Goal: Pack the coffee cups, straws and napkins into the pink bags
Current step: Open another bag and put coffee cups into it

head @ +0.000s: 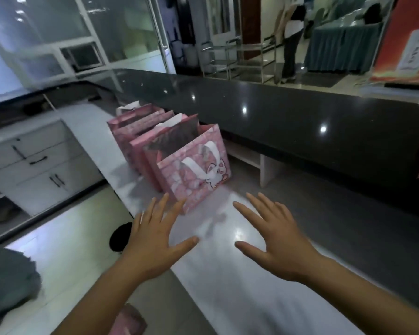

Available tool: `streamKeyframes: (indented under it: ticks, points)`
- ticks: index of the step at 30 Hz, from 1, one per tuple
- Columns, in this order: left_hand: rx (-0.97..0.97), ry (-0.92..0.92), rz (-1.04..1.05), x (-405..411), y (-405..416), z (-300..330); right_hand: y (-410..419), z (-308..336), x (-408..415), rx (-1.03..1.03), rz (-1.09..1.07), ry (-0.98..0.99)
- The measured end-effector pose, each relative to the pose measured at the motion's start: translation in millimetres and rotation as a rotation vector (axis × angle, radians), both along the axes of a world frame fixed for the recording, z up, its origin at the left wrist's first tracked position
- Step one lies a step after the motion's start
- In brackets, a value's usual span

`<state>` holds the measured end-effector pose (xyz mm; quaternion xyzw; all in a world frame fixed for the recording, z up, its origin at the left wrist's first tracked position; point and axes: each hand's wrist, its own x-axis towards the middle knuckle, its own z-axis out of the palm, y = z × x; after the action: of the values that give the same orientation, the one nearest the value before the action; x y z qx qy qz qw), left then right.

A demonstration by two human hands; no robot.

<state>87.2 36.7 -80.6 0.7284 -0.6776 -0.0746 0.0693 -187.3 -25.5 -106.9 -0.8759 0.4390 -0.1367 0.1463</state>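
pink bags (179, 151) stand upright in a row, perhaps five; nearest shows a cartoon; both hands (155, 240) spread, empty.

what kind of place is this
Probably a shop or cafe service counter: a long dark raised countertop above a white work surface, a row of pink gift bags, and white drawers.
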Motion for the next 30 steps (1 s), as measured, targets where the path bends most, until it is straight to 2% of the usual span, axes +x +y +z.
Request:
streamKeyframes:
  ticks: [6, 12, 15, 19, 24, 30]
  points:
    - [-0.131, -0.131, 0.025, 65, -34, 52, -32, 37, 43, -0.078, 0.063, -0.014]
    - [-0.143, -0.169, 0.022, 126, -114, 75, -78, 68, 107, -0.162, 0.014, 0.017]
    - [-0.138, -0.126, 0.042, 159, -155, 66, -110, 69, 149, -0.184, -0.025, 0.072]
    - [-0.121, -0.038, 0.029, 186, -196, 57, -152, 68, 195, -0.207, -0.079, 0.237]
    - [-0.252, 0.230, -0.101, 185, -232, 62, -184, 72, 220, -0.214, -0.138, 0.300]
    - [-0.203, 0.257, -0.147, 180, -260, 58, -191, 73, 215, -0.275, -0.147, 0.335]
